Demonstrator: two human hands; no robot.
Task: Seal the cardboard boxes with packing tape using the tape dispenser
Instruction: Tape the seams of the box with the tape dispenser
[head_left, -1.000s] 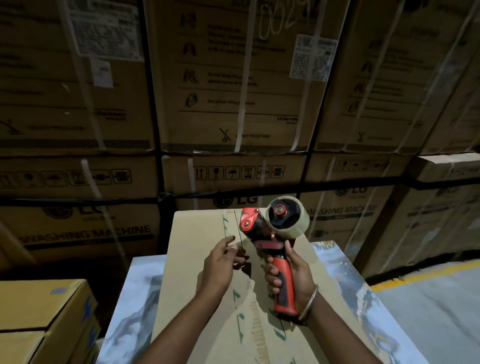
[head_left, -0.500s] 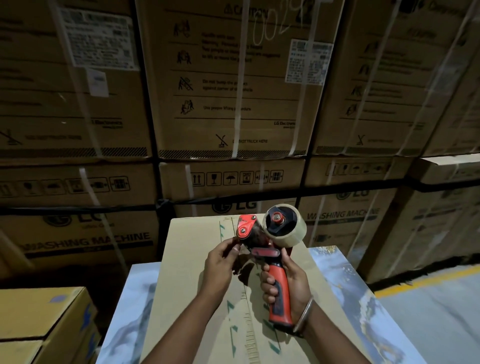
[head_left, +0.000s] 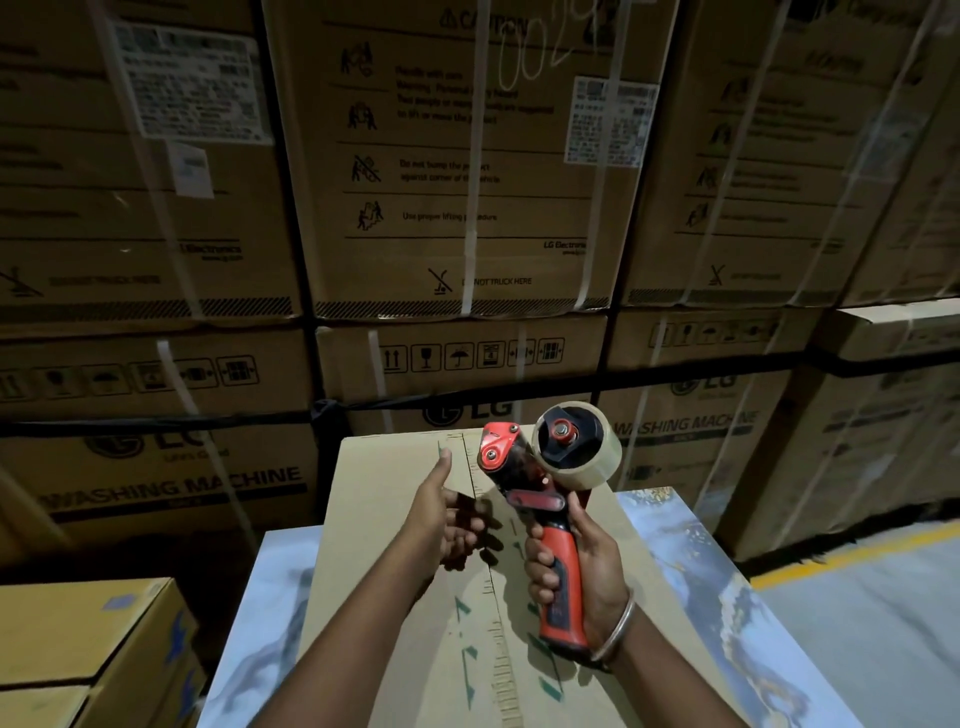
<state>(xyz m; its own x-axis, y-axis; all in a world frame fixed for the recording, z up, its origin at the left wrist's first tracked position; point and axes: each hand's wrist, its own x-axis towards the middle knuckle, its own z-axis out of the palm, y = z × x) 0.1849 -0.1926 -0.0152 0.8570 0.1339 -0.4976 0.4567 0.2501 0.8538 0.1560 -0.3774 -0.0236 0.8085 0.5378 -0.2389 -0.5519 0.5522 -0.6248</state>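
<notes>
Right hand (head_left: 587, 566) grips the tape dispenser (head_left: 550, 509) handle, roll upright. Left hand (head_left: 441, 519), fingers loosely spread, hovers empty over the cardboard box (head_left: 384, 571).

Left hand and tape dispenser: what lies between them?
Nothing is held there. In the head view, only box top shows between left hand and tape dispenser.

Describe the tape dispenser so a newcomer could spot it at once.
Find the long cardboard box lying on the marbled table before the wall of washing machine cartons. Above it the right hand holds the tape dispenser upright by its grip. It is the only red and black thing here, topped by a clear tape roll.
</notes>
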